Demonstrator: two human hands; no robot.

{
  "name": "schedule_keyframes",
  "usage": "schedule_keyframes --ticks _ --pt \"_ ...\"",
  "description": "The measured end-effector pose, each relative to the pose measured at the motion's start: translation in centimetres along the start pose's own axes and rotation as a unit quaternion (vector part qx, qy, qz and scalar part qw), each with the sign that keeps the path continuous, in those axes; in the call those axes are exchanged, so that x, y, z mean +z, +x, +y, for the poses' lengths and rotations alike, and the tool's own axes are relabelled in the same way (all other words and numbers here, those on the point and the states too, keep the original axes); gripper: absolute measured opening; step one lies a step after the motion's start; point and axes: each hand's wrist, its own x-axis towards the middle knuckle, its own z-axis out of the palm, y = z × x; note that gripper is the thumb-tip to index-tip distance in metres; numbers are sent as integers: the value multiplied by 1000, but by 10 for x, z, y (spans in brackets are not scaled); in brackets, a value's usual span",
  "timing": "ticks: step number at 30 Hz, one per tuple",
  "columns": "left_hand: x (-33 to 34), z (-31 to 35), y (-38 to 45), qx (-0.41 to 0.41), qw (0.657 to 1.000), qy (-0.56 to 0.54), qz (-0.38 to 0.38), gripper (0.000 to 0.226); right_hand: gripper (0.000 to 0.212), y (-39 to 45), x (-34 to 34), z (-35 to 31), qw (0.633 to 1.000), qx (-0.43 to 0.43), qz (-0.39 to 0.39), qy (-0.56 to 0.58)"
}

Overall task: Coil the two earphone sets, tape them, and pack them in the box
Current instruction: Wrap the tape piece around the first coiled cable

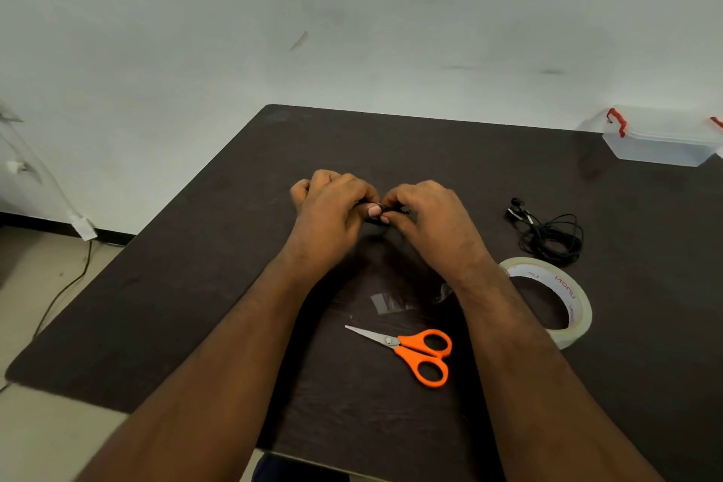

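Between both grips: left hand (332, 203) and right hand (424, 209) pinch one dark coiled earphone set (385, 209), fingertips meeting, bundle's long axis left-right, mostly hidden. Both hands clenched on it. Second earphone set (549, 235) lies loose right of the right hand, nearer it. Cut tape piece (389, 303) sits toward the body, box (661, 141) far right.
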Motion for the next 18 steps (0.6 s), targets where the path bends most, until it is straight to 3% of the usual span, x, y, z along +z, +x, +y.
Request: schedule_keyframes --ticks 6,7,9,12,14,18 --pt "-4 -1 5 59 995 62 46 3 8 1 3 -2 994 -11 90 -56" --pt "-3 -2 6 54 994 85 28 1 13 2 5 -1 995 7 62 -80" --pt "0 -5 5 17 989 120 -79 9 31 2 6 0 989 42 -30 -139" --pt "8 -14 -1 -20 978 99 -181 23 32 -4 -3 0 990 59 -26 -126" --pt "9 -12 -4 -7 983 95 -158 30 23 -13 -18 1 993 73 14 -90" --pt "6 13 -10 35 996 23 -78 22 15 -54 -50 12 993 97 10 -73"
